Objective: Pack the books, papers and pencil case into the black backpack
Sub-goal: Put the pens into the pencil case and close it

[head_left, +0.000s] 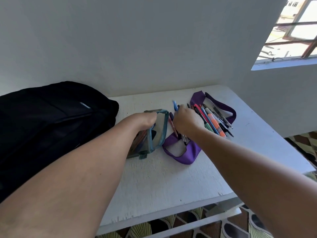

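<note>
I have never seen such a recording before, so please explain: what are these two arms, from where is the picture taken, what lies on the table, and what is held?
No machine here: these are a person's bare arms, filmed by a camera worn on the head, looking forward and down. On the white table lie a black backpack, a clear pencil case with teal edging and a purple pouch spread open with pens and markers on it. The left hand holds the clear case by its top. The right hand grips several pens, one of them blue.
</note>
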`<act>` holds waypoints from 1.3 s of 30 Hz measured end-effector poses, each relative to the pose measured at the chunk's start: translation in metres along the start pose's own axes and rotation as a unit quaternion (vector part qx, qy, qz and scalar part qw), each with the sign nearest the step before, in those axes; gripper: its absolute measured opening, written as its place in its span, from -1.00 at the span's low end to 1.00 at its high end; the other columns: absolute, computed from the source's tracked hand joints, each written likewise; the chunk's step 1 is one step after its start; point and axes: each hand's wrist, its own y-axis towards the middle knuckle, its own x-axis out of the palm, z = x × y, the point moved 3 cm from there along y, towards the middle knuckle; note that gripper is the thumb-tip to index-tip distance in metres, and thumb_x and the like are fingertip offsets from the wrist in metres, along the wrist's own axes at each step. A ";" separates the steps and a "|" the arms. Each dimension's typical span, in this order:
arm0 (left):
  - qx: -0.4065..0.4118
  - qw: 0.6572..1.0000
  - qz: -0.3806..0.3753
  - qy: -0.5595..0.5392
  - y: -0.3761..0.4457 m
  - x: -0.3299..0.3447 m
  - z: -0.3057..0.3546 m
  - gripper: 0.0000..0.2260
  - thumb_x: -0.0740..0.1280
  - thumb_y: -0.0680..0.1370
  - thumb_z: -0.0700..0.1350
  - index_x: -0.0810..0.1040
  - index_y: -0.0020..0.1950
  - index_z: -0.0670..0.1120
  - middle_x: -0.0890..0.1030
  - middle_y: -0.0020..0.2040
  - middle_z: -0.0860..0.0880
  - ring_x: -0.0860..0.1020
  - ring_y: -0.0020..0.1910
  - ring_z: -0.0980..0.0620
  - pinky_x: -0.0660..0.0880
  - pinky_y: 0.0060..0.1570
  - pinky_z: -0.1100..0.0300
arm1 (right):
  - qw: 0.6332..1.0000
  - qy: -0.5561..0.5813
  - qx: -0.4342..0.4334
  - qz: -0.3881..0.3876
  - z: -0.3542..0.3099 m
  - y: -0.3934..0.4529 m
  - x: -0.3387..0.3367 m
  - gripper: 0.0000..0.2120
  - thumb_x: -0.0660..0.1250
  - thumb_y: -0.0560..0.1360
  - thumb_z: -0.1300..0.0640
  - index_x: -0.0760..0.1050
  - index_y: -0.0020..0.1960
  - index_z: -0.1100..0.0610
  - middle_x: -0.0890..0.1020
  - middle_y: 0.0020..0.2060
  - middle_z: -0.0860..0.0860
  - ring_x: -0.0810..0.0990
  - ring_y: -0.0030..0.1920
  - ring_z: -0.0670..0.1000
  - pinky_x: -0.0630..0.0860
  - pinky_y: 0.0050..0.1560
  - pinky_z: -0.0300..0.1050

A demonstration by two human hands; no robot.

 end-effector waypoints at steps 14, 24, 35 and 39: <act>-0.095 0.993 0.009 -0.067 0.004 -0.015 -0.025 -0.41 -0.10 0.67 0.24 0.41 0.26 -0.22 0.58 0.06 -0.23 0.58 0.04 -0.25 0.53 0.13 -0.10 | 0.958 0.190 -0.029 -0.212 -0.043 -0.017 0.060 -0.70 0.37 0.63 -0.05 0.66 0.10 0.19 0.71 -0.11 0.11 0.64 -0.18 0.05 0.61 -0.19 -0.07; -0.088 0.996 0.011 -0.005 0.005 -0.007 -0.022 -0.32 -0.13 0.67 0.26 0.29 0.57 -0.18 0.45 0.42 -0.33 0.48 0.32 -0.31 0.45 0.29 -0.07 | 0.996 0.071 -0.061 -0.011 0.007 0.015 0.011 -0.79 0.34 0.61 -0.06 0.62 -0.06 0.06 0.67 -0.23 0.00 0.66 -0.19 0.08 0.62 -0.17 -0.06; -0.052 0.998 0.010 0.039 0.009 0.002 -0.016 -0.39 -0.13 0.72 0.16 0.16 0.63 -0.21 0.22 0.60 -0.28 0.30 0.52 -0.20 0.24 0.51 -0.03 | 0.983 -0.157 -0.079 -0.052 0.005 0.010 0.019 -0.75 0.31 0.64 -0.09 0.53 0.05 0.10 0.52 -0.14 0.04 0.55 -0.13 0.14 0.46 -0.19 -0.03; -0.057 0.997 0.012 0.047 0.010 0.002 -0.018 -0.40 -0.12 0.72 0.14 0.13 0.64 -0.21 0.18 0.62 -0.27 0.24 0.56 -0.22 0.23 0.52 -0.04 | 0.977 -0.178 -0.084 -0.081 -0.006 0.008 0.027 -0.84 0.27 0.64 0.01 0.51 0.00 0.09 0.57 -0.14 0.04 0.58 -0.12 0.12 0.47 -0.20 -0.05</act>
